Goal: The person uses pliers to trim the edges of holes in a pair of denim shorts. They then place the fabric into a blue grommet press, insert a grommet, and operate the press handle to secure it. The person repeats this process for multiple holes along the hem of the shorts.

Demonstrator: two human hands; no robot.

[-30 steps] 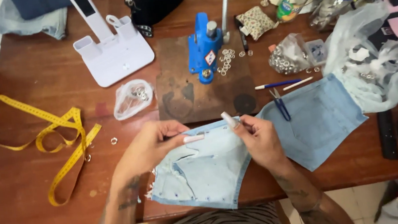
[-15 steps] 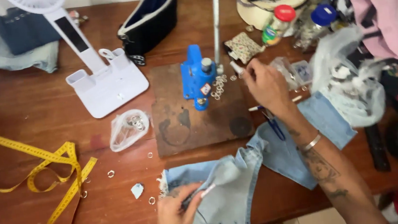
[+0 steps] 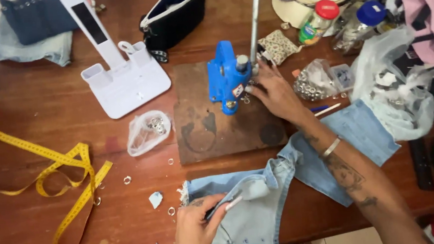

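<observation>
My left hand [image 3: 198, 232] rests on a light blue denim piece [image 3: 256, 212] at the table's near edge and holds a thin dark tool with a pale tip [image 3: 225, 206] against the cloth. My right hand [image 3: 273, 92] reaches forward to the blue hand press [image 3: 229, 78], fingertips among small metal rings beside its base. Whether those fingers hold a ring is hidden. The press stands on a dark wooden board [image 3: 223, 132], with a long metal lever [image 3: 254, 14] rising from it.
A white desk lamp base [image 3: 127, 82] stands left of the board, near a plastic bag of rings [image 3: 147, 130]. A yellow tape measure [image 3: 49, 173] lies at the left. Loose rings [image 3: 127, 180] dot the table. Bags, jars and a black pouch [image 3: 173, 16] crowd the back and right.
My right hand left the denim and reached up to the blue press. My left hand stayed on the cloth with the tool. The view shifted closer to the press.
</observation>
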